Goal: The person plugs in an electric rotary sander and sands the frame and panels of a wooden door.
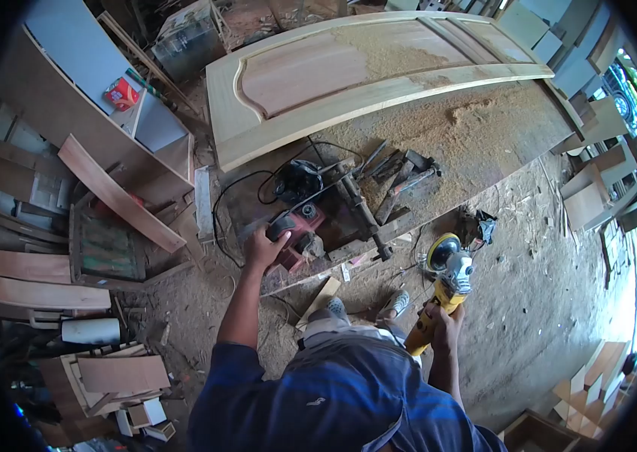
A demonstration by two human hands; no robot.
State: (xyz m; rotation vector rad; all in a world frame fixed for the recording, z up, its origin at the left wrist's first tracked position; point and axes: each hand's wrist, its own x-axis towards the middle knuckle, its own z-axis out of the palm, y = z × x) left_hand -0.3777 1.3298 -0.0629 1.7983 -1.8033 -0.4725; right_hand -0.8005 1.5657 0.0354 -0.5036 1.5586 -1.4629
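Note:
My left hand is closed around the dark handle of a red electric planer, which rests near the front left corner of the workbench. My right hand grips the yellow body of an angle grinder. A round pad sits at the grinder's head, held out beyond the bench's front edge. To the right of the planer lies a long metal bar clamp. Beside it are a hammer and other hand tools. A black cable loops behind the planer.
A large wooden panel door, strewn with sawdust, lies along the back of the sawdust-covered workbench. Curved boards and wood offcuts crowd the left. A dark bundle is by the bench's front edge. More boards lean at the right.

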